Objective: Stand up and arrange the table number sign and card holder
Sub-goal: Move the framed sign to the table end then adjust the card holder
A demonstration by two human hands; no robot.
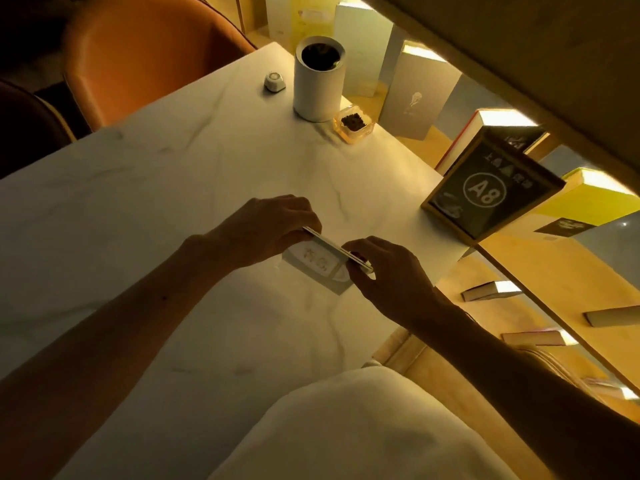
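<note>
The table number sign [485,194], a dark card marked A8 in a wooden frame, stands upright at the right edge of the white marble table [173,202]. Nearer to me, the card holder [320,261], a pale upright card with faint print, stands on the table between my hands. My left hand [270,230] pinches its top edge at the left end. At the right end my right hand [384,271] grips the same top edge. The holder's base is hidden behind the card and my fingers.
A white cylindrical bin [318,77] stands at the table's far end, with a small white button device [274,81] to its left and a yellow ashtray [353,123] in front. An orange chair [138,57] sits beyond the table. Shelves with books [415,88] run along the right.
</note>
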